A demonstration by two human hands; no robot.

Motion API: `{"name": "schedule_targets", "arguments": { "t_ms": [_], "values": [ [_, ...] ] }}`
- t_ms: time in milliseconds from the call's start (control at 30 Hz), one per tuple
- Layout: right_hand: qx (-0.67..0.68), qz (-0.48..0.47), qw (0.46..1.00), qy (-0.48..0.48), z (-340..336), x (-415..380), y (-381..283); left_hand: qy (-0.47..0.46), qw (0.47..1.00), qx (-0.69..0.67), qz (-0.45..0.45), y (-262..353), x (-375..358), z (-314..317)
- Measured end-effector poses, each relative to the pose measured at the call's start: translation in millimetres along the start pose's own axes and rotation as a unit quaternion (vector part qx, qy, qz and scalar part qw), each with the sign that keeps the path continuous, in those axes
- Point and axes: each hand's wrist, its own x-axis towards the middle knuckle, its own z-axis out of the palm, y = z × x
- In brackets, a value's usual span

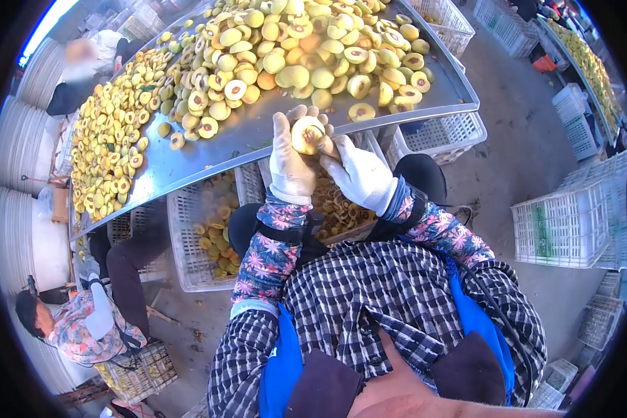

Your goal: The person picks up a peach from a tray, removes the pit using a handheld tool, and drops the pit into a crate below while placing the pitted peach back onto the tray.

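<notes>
The gloved left hand (290, 157) has a halved fruit (308, 135) firmly in its grasp, cut face showing, right by the metal counter's (247, 136) near edge! The right hand (361, 171), fingers bent, is at the fruit's side; whether it grips anything, I can't tell.

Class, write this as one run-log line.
Left hand: holding fruit half, cut face showing | Right hand: at its edge | Metal table: heaped fruit, many halved

2 gloved hands (290, 159) (361, 173) touch 1 fruit half (305, 134).
</notes>
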Motion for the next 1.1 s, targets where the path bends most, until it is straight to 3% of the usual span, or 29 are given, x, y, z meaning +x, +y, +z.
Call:
{"name": "schedule_targets", "arguments": {
  "t_ms": [100,233,300,367,433,467,500,533,567,633,700,767,800,833,900,933,967,1033,1100],
  "values": [
    [0.031,0.019,0.999,0.008,12.1,-3.7,0.8,0.036,0.998,0.014,0.052,-10.8,-6.3,7.8],
    [0.02,0.014,0.997,-0.066,2.1,-4.2,1.9,0.06,0.994,0.051,0.081,-9.9,-10.5,8.0],
    [0.001,0.009,0.996,-0.085,-4.5,-6.2,4.9,0.05,0.99,0.133,0.003,-2.6,-7.0,-2.4],
    [-0.014,0.001,0.989,-0.148,-8.9,-8.3,11.7,0.043,0.991,0.127,-0.029,0.8,-4.2,-9.6],
    [0.038,-0.022,0.99,-0.133,-8.9,-6.6,12.3,0.009,0.978,0.195,-0.073,4.7,-7.3,-10.0],
    [0.281,0.152,0.921,-0.224,-15.5,-9.3,11.6,-0.01,0.979,0.19,-0.079,6.4,-9.9,-9.2],
    [0.496,0.311,0.757,-0.291,-24.8,-6.4,0.1,-0.009,0.978,0.191,-0.081,6.2,-12.4,-6.7],
    [0.53,0.381,0.711,-0.262,-25.8,-7.4,-12.6,0.01,0.983,0.172,-0.062,3.3,-14.4,-2.9],
    [0.531,0.381,0.71,-0.26,-24.2,-7.6,-9.3,0.029,0.987,0.153,-0.043,-0.5,-15.4,1.2],
    [0.668,0.367,0.579,-0.29,-20.4,-8.1,-1.0,0.044,0.991,0.126,-0.029,-8.2,-13.4,4.4],
    [0.686,0.36,0.562,-0.291,-16.6,-13.7,1.5,0.071,0.996,-0.031,-0.055,-13.6,-5.7,-2.5],
    [0.718,0.285,0.543,-0.329,-12.5,-24.6,9.1,0.092,0.993,-0.052,-0.05,-12.0,-2.7,-11.8],
    [0.668,0.291,0.603,-0.325,-20.2,-26.3,8.4,0.096,0.993,-0.039,-0.048,-8.0,-2.6,-14.5],
    [0.668,0.289,0.602,-0.327,-24.4,-27.2,11.0,0.099,0.994,-0.026,-0.044,-2.4,-2.1,-17.2],
    [0.414,0.279,0.795,-0.343,-31.5,-28.0,15.1,0.089,0.995,0.049,0.007,14.5,-12.5,-29.0],
    [0.292,0.297,0.835,-0.36,-38.3,-27.1,14.6,0.069,0.973,0.216,0.035,30.4,-23.1,-29.4],
    [0.293,0.296,0.835,-0.359,-40.4,-30.1,16.9,0.045,0.923,0.379,0.06,48.2,-35.2,-28.2],
    [0.195,0.253,0.887,-0.334,-42.9,-34.5,18.9,0.072,0.796,0.598,0.059,78.0,-55.5,-38.8],
    [0.186,0.269,0.882,-0.338,-48.5,-35.9,15.6,0.066,0.574,0.806,0.13,113.4,-69.5,-67.6]
  ]
}}
